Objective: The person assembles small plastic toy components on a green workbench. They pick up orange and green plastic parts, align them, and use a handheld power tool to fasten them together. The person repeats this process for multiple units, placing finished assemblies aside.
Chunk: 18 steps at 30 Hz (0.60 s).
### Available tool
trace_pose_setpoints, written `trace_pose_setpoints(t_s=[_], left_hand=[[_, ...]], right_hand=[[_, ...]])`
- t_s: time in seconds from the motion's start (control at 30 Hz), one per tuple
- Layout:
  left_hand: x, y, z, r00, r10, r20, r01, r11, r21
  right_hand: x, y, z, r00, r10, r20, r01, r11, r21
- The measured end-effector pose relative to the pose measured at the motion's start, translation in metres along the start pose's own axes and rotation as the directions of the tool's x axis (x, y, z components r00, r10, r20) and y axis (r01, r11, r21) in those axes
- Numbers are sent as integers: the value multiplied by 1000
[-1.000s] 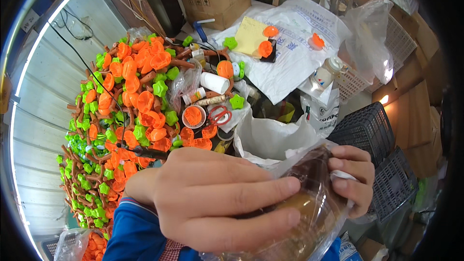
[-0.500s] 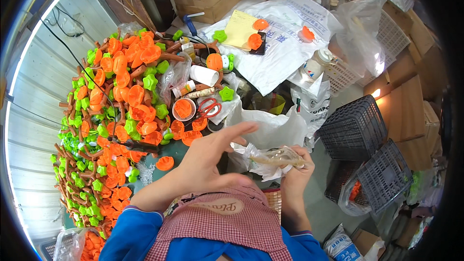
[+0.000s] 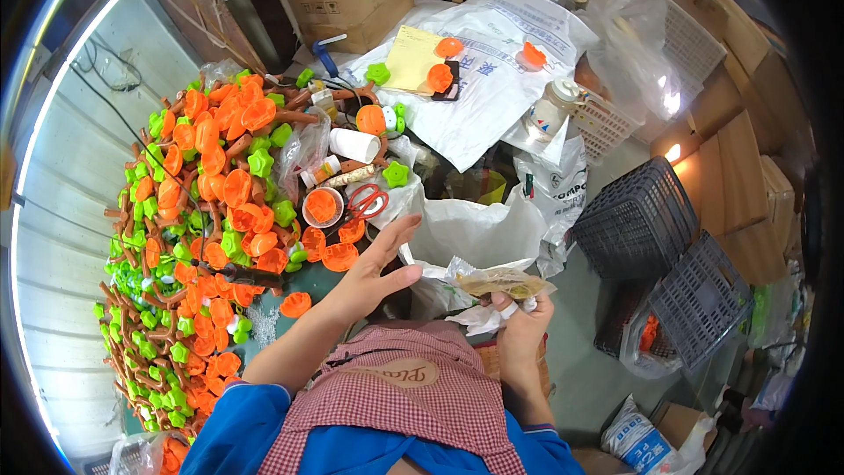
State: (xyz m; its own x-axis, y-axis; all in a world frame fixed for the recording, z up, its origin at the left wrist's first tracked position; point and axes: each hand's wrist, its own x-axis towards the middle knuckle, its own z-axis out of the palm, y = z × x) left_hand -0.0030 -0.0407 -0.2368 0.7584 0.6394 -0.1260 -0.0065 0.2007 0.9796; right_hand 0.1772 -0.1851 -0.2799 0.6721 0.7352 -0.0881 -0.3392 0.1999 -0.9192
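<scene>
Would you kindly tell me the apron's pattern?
The apron has a red-and-white check; head view.

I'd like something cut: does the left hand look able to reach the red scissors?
Probably yes: the left hand looks empty and open, and the red scissors lie just beyond it, their handles uncovered.

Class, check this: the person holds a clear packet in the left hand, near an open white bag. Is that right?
No, wrong hand: the head view shows the clear packet in the right hand, near the open white bag. The left hand is open.
</scene>
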Motion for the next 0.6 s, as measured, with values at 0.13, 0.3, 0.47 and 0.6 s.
trace_pose_setpoints(t_s=[0.13,0.3,0.47,0.6], left_hand=[[13,-1,9,998,-7,68,4,999,41],[21,1,19,993,72,95,-85,987,136],[43,-11,28,953,124,277,-158,982,105],[56,-10,38,967,18,255,-71,977,202]], right_hand=[[-6,-9,-7,998,1,-55,-3,999,-36],[-17,-15,-10,993,17,-119,-27,996,-83],[-21,-11,-33,966,-212,-146,185,966,-179],[-41,-23,-37,962,-71,-265,57,997,-58]])
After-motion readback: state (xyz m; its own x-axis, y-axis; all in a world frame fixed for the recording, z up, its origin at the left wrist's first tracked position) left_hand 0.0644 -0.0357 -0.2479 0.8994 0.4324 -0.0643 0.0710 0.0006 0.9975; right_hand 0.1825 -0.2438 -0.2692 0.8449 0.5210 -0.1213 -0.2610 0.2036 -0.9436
